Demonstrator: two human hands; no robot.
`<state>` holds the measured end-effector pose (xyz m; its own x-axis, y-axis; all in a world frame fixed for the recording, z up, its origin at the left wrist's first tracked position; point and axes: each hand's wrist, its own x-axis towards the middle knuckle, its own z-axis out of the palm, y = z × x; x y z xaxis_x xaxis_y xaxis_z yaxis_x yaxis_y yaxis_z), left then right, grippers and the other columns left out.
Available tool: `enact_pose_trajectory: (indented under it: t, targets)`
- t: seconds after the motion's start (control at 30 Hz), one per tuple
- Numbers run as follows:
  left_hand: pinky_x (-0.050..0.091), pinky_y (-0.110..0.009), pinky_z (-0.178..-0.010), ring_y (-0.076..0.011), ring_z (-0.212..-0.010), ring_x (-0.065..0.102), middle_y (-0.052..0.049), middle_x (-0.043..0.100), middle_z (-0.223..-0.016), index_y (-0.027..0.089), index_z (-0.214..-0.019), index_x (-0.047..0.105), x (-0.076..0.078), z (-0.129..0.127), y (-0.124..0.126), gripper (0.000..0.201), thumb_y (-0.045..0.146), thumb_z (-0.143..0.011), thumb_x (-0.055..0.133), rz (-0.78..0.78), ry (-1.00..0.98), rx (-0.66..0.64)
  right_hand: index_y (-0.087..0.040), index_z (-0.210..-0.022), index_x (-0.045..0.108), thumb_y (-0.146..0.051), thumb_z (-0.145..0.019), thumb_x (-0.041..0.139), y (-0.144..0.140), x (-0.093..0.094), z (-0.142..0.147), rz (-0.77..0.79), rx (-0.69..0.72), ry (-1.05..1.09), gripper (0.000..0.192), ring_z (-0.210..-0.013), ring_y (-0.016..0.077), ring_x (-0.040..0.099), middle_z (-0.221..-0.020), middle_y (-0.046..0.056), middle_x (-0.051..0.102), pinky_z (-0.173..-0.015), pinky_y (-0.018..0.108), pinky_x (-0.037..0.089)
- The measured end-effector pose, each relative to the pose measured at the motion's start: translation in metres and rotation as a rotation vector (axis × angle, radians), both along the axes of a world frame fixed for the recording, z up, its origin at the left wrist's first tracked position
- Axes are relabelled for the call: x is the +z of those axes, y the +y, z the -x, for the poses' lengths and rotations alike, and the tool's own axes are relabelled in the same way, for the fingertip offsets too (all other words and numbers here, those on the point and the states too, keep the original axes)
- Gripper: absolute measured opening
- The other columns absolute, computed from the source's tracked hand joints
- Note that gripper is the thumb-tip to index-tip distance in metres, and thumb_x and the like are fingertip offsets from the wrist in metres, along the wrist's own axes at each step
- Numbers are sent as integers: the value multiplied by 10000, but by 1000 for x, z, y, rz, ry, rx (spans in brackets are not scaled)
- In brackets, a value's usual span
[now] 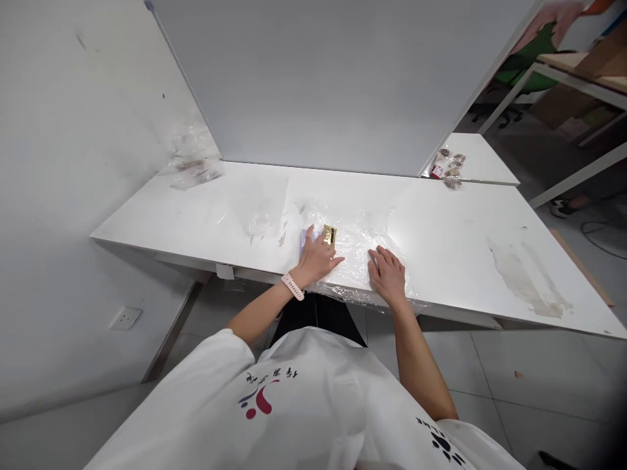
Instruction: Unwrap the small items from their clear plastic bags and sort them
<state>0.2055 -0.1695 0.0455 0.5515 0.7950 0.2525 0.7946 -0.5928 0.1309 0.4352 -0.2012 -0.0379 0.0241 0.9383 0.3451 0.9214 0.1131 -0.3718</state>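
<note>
A sheet of clear plastic film (355, 230) lies spread on the white table, its near part hanging over the front edge. On its left part sit a small gold packet (330, 234) with a dark label and a pale purple item (304, 243), partly hidden by my fingers. My left hand (319, 259), with a pink band on the wrist, rests over these two with its fingers apart. To the right, my right hand (387, 271) lies on the film, fingers stretched out and nothing held in them.
A grey panel (318, 85) stands along the table's back edge. Crumpled clear plastic (193, 166) lies at the back left corner, and a bag of brown pieces (448, 168) at the back right. Tape residue (529, 277) marks the right side. Another table (578, 85) stands beyond, with a person's hand near it.
</note>
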Motion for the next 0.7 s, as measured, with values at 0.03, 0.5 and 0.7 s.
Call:
enact_pose_trajectory:
  t: [0.03,0.5,0.7]
  targets:
    - [112,-588,-1215,-279,-1000,639,-63,688,-709,193,-702,700,0,11,3,487,414,-1033,419,24,10,31,-231,-1339,607,-347,-1016,371,0,0,0,2,2,-1,417,-1381,285,456,-1471,74,556,-1093,486,394]
    - [497,-427,-900,-232,-944,650,-110,720,-1053,161,-1112,679,8,97,-13,299,306,-998,443,295,-368,569,-185,-1313,618,-415,-1022,326,17,49,53,127,108,147,472,-1281,310,492,-1391,146,591,-1046,518,419]
    - [545,-350,-903,-231,-1131,643,-186,525,-1453,165,-1539,271,2,50,-6,708,196,-911,595,817,-1244,550,-245,-1564,344,-667,-948,400,43,48,115,296,256,365,748,-1454,385,329,-1588,137,389,-1108,621,339]
